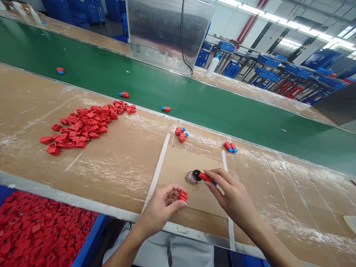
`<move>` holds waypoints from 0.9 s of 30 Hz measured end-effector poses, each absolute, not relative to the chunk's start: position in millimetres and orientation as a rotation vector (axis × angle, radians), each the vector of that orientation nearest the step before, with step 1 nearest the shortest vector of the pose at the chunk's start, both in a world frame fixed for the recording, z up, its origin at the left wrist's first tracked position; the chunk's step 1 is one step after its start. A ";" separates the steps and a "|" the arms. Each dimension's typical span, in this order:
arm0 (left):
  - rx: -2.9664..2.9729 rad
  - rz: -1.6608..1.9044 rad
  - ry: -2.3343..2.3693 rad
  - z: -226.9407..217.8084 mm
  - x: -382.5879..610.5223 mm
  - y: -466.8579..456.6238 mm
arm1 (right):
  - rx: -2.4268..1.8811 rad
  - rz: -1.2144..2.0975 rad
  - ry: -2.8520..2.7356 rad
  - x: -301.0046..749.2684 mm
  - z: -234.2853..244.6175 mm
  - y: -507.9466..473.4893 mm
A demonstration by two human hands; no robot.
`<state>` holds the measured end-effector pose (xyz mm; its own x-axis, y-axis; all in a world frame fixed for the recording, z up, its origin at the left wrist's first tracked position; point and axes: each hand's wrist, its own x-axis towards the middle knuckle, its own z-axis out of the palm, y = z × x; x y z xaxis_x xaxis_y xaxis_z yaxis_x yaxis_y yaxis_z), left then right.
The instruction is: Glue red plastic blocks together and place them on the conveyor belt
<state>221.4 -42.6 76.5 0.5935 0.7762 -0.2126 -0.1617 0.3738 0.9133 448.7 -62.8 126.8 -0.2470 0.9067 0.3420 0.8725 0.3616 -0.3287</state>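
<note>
My left hand (162, 205) pinches a small red plastic housing (183, 195) between thumb and fingertips, just above the cardboard mat (178, 167). My right hand (230, 194) grips a red-and-blue handled tool (205, 178) whose black tip rests on a small round metal dish (191, 177) on the mat. The two hands are a short way apart, with the red housing below and left of the dish.
A pile of red housings (80, 128) lies on the plastic-covered bench at left. A blue bin (41, 230) of red parts sits at lower left. Red-and-blue assembled pieces (230, 147) lie near the green conveyor belt (194, 100), several riding on it.
</note>
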 end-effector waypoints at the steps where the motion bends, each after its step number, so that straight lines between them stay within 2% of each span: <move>1: 1.017 0.671 0.715 76.5 221.4 -42.6 | -1.542 0.093 -2.150 448.4 127.1 -62.0; 9: 1.015 0.689 0.708 77.4 221.3 -43.7 | -1.535 0.126 -1.999 440.5 135.9 -64.2; 16: 0.993 0.687 0.716 76.4 221.8 -44.5 | -1.431 0.452 -1.923 411.8 132.2 -88.8; 27: 1.017 0.681 0.690 76.9 222.9 -44.3 | -1.424 0.521 -1.948 408.1 117.4 -93.5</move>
